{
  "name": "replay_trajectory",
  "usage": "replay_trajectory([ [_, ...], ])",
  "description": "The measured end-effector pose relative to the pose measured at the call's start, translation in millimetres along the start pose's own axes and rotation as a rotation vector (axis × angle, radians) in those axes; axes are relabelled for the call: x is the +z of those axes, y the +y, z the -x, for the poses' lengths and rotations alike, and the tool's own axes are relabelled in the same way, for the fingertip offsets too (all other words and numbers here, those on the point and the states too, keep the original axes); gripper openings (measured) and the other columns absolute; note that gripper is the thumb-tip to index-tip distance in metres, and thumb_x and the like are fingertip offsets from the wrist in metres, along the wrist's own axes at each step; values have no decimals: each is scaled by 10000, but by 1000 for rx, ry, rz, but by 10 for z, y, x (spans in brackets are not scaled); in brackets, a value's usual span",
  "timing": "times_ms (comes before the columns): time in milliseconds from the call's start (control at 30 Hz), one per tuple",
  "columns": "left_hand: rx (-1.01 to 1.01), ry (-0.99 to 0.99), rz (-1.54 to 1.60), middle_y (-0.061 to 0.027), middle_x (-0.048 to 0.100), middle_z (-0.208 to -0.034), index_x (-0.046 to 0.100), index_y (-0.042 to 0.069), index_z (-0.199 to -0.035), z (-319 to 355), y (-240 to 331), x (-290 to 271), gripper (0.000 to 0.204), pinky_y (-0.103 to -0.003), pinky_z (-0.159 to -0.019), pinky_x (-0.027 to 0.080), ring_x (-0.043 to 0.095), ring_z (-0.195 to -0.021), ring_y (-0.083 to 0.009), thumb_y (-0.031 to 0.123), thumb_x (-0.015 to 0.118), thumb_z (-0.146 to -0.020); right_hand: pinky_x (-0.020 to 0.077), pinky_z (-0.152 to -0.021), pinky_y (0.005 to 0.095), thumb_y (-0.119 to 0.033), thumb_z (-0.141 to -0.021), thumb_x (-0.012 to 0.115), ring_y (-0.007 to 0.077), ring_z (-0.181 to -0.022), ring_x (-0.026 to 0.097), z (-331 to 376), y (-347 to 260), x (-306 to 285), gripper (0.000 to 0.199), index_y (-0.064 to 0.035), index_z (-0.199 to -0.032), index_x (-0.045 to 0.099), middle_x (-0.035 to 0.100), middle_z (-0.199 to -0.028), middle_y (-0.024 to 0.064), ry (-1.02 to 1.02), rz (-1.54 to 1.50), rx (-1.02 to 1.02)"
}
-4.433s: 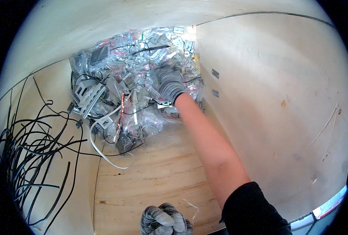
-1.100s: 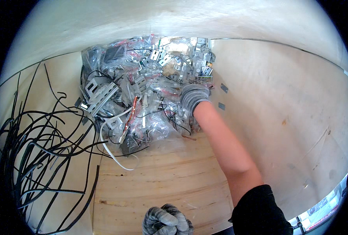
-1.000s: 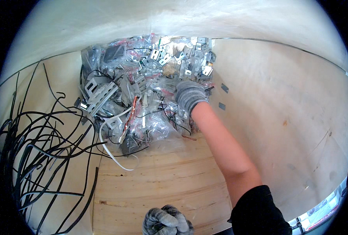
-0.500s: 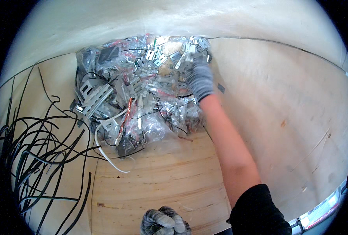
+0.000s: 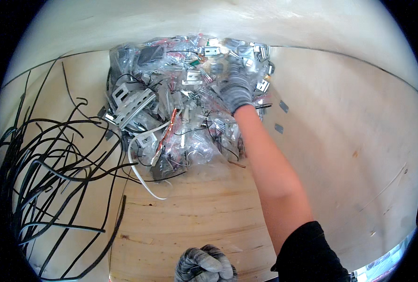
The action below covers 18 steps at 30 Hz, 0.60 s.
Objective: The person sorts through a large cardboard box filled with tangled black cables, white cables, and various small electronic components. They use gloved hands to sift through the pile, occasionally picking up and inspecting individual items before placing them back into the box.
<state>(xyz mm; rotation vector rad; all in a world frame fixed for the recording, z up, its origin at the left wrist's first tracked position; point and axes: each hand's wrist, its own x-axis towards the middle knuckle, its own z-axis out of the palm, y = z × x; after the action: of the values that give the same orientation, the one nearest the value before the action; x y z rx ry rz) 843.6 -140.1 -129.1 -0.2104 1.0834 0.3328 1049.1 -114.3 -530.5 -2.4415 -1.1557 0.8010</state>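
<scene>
My right hand (image 5: 237,87), in a grey knitted glove, reaches into the far right part of a heap of metal brackets and clear plastic bags (image 5: 190,101). Its fingers are smeared by motion and partly lost among the silvery pieces. A small metal bracket (image 5: 193,77) lies left of that hand, another bracket (image 5: 262,85) to its right. At the lower edge my left hand (image 5: 206,264), gloved alike, is closed with its fingers curled in; whatever is inside them is hidden.
Wooden side walls and a plank floor (image 5: 195,211) enclose the heap. Long black cables (image 5: 54,176) tangle along the left wall. A white cable (image 5: 133,162), an orange-red strip (image 5: 170,127) and a long slotted bracket (image 5: 136,107) stick out of the heap. Grey tags (image 5: 283,106) lie at its right.
The view has shifted, so the heap sits farther right. My right hand has moved left relative to the heap, and pieces around it have shifted. My left hand stays closed.
</scene>
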Motion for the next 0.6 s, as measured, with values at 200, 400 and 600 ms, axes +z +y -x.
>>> replay_trajectory([
  [200, -17, -4, 0, -95, 558, -886, 532, 103, -1010, -16, 22, 25, 159, -286, -528, 446, 526, -595, -155, 134, 624, -884, 433, -941, 391, -233, -715, 688, 283, -1109, 550, 302, -804, 116, 586, -142, -1263, 502, 556, -1221, 123, -342, 333, -203],
  [400, 11, 19, 1, -93, 556, -887, 533, 102, -1024, -14, 26, 50, 170, -288, -539, 448, 523, -598, -154, 132, 624, -883, 337, -1033, 450, -241, -796, 597, 269, -1261, 434, 215, -501, 308, 588, -152, -1353, 431, 436, -1383, 118, -317, 323, -218],
  [600, 16, 21, 27, -101, 555, -890, 533, 96, -1039, 9, 24, 43, 172, -291, -541, 457, 519, -592, -150, 123, 613, -889, 420, -950, 413, -240, -801, 596, 298, -1099, 559, 294, 89, -259, 445, -113, -1224, 549, 592, -1179, 136, -76, 437, 1],
])
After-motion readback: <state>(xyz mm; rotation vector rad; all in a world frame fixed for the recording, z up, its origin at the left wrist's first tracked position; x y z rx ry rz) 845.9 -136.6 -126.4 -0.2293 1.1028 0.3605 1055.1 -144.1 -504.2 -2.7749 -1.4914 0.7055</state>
